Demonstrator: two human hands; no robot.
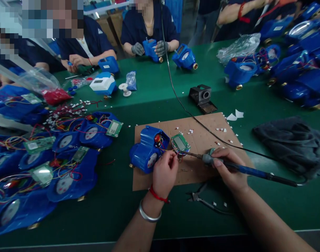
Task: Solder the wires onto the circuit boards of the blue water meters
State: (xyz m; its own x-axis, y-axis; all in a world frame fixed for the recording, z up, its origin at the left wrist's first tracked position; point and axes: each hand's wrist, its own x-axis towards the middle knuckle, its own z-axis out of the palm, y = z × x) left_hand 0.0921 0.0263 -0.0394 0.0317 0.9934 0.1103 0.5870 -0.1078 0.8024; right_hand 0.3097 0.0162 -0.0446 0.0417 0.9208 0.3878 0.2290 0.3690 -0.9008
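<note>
My right hand [232, 171] grips a soldering iron [250, 170] with a blue handle, its tip pointing left at the wires by a green circuit board [181, 142] with a small display. Pinched together, the fingers of my left hand [165, 173] hold a thin wire close to that tip; the exact contact is partly hidden. Just beyond my left hand, a blue water meter [146, 148] lies with its housing open and coloured wires running out to the board. Meter and board rest on a cardboard sheet [146, 182].
Wired blue meters [65, 141] crowd the left side. Cutting pliers [195, 196] lie near the front edge, a dark cloth [288, 143] at right. A black box [201, 96] stands behind the cardboard. The iron's cord [186, 110] crosses the table. Co-workers [149, 28] sit opposite.
</note>
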